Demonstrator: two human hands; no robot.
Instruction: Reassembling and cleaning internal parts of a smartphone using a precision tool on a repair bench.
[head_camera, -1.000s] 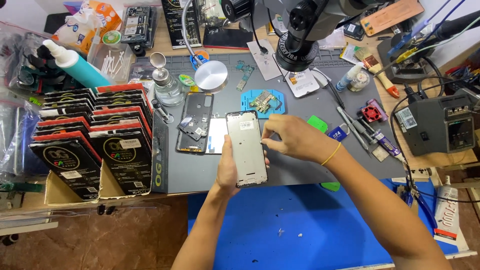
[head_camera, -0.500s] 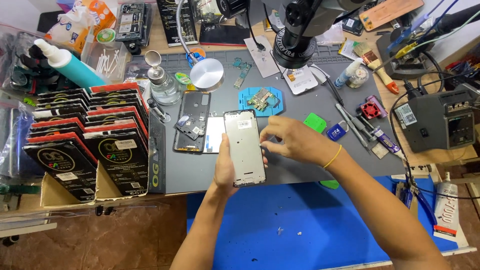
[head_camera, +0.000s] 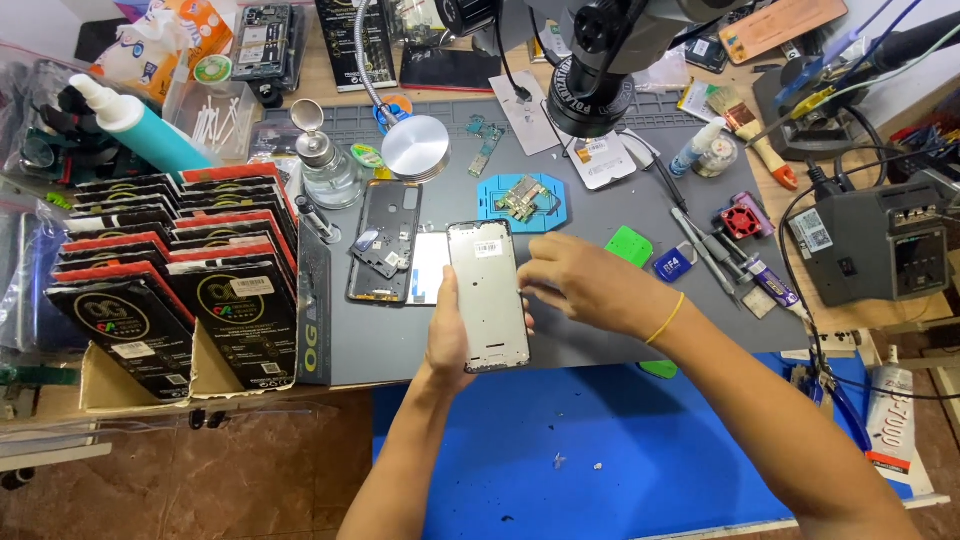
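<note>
— Grey mat (head_camera: 600, 340) is covering the tabletop (head_camera: 330, 70), with a blue sheet (head_camera: 600, 440) hanging over the near edge. What is being worked on?

— The phone frame (head_camera: 488, 295), a silver panel, is being held upright just above the mat. The left hand (head_camera: 450, 335) is cradling it from behind, grip clamped on its long edges, thumb on the left edge.

— And the other hand?

— The right hand (head_camera: 590, 285) is touching the frame's right edge, fingers curled together against it. It looks like a fitting or inspection step; the next move probably calls for a steady hold and light fingertip pressure along that edge.

— What is lying around it?

— A black phone back (head_camera: 385, 240) is sitting just left of the frame, a blue holder with a circuit board (head_camera: 522, 198) is lying behind it, and a green pick (head_camera: 630, 245) is resting to the right. Boxed stock (head_camera: 180, 280) is filling the left side, and a soldering station (head_camera: 885, 245) is standing at the right.
</note>
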